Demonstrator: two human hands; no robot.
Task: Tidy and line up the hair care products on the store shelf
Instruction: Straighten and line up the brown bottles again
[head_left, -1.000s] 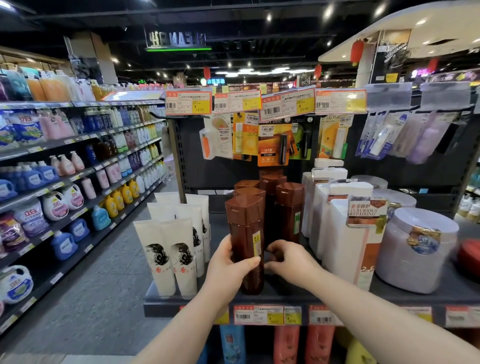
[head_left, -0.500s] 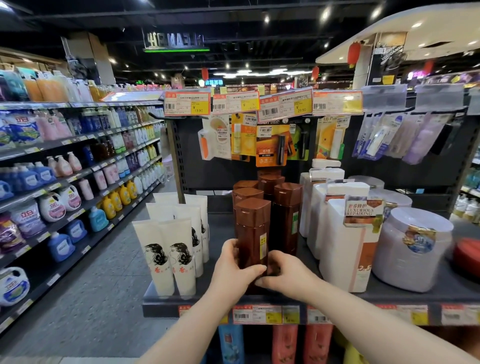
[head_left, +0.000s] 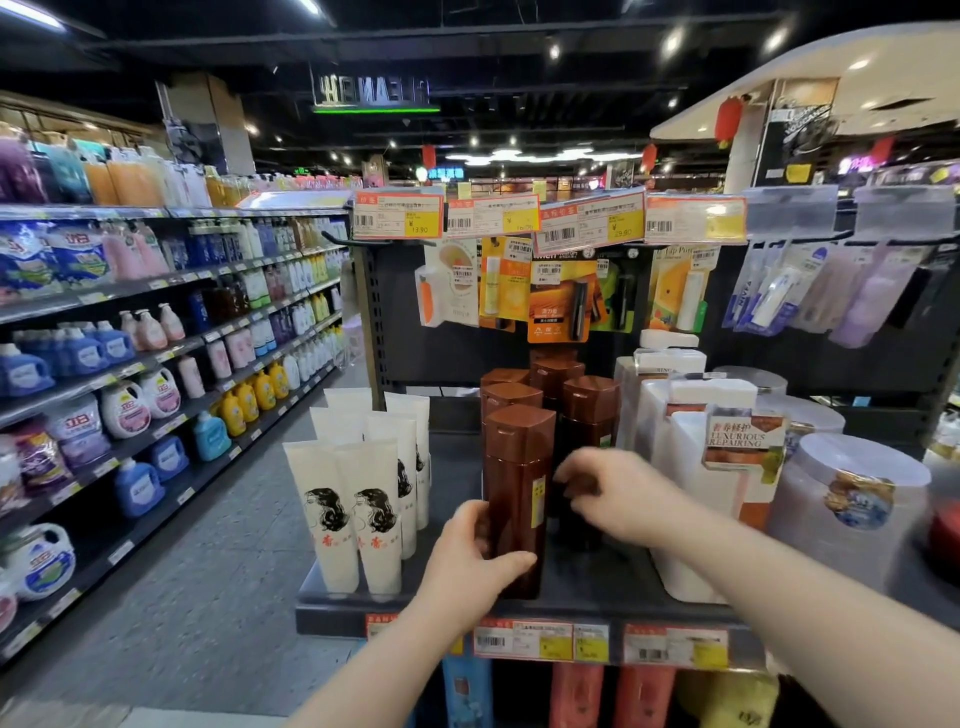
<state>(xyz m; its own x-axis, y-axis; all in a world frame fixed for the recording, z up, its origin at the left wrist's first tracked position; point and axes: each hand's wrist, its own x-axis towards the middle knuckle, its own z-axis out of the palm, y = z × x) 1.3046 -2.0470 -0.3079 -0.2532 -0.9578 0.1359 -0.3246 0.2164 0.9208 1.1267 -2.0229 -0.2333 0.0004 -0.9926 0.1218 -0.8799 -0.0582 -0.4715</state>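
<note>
While the left hand (head_left: 470, 558) grips the front brown bottle (head_left: 517, 499), the right hand (head_left: 615, 493) hovers beside it — fingers loosely curled, empty.

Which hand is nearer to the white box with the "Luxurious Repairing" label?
Right. The right hand hovers just left of the white "Luxurious Repairing" box, fingers curled toward the brown bottles behind. The left hand is farther left, wrapped around the front brown bottle.

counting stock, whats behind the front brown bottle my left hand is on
Behind the front brown bottle, two more brown caps show in its column. Their bodies are hidden by it, so anything further back cannot be told. The left hand grips its base.
</note>
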